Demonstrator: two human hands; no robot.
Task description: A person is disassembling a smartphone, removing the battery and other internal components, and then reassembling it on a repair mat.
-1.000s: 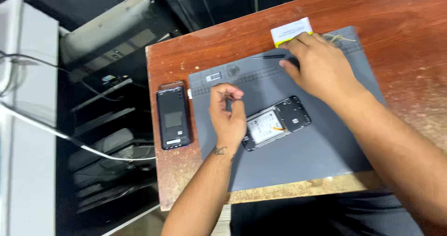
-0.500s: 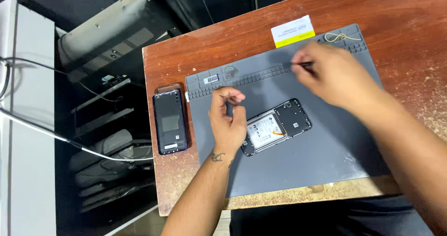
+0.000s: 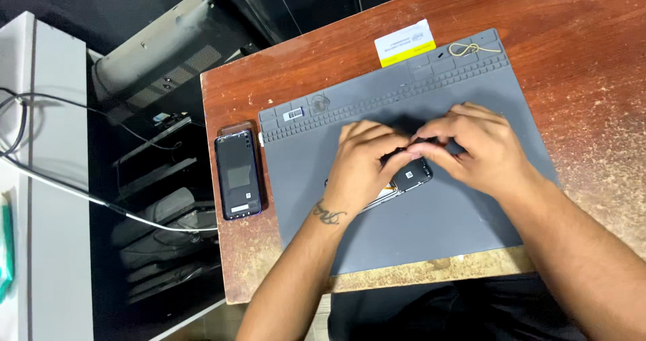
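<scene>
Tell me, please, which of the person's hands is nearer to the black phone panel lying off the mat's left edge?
Left. The left hand rests on the opened phone mid-mat, closer to the black phone panel. The right hand is beyond it, farther along the grey mat.

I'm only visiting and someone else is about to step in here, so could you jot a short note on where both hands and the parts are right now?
Left hand: lies on the opened phone, fingers curled over its upper end.
Right hand: fingertips meet the left hand's over that same end; whether they pinch a tool or part is hidden.
Things: the opened phone lies on the grey work mat, its insides exposed. A dark panel from a phone lies apart on the wooden table, left of the mat. A white and yellow card and a rubber band lie at the mat's far edge.
Done: phone opened.
Left: the phone is not closed up.
</scene>
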